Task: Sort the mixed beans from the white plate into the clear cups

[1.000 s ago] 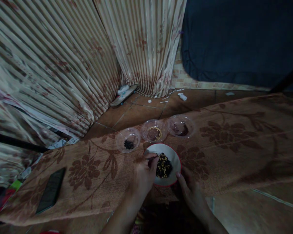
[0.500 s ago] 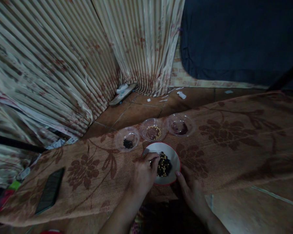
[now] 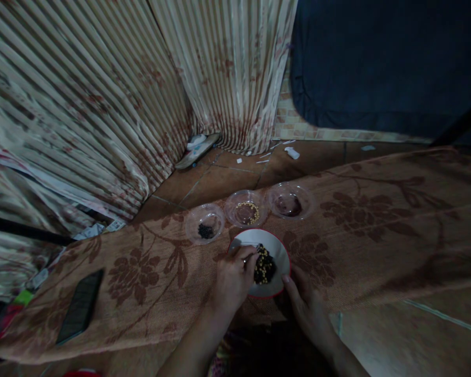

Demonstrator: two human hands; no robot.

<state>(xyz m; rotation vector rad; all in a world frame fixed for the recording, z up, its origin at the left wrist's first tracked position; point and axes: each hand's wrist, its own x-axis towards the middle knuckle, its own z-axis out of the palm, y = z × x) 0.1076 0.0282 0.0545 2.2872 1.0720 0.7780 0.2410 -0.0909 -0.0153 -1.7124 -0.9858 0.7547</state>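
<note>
A white bowl with a red rim (image 3: 281, 250) holds a mixed heap of black and yellow beans or seeds (image 3: 264, 266). My left hand (image 3: 235, 275) reaches over the bowl's left side, its thumb and fingers pinched together at the edge of the heap. Whatever lies between those fingertips is too small to make out. Around the right side of the rim, my right hand (image 3: 304, 296) grips the bowl, thumb on the edge and fingers partly hidden. Just beyond stand three clear plastic bowls: one with black seeds (image 3: 205, 231), one with yellow seeds (image 3: 253, 213), one with dark reddish contents (image 3: 290, 206).
A brown floral cloth (image 3: 361, 251) covers the long, narrow table. At its left lies a dark phone (image 3: 80, 306). Past the far edge, a skateboard (image 3: 198, 152) and white scraps (image 3: 291, 153) rest on the tiled floor near striped curtains (image 3: 227, 68).
The fingers of my left hand have shifted slightly, staying pinched at the heap's left edge. My right hand and the bowls have kept their places.
</note>
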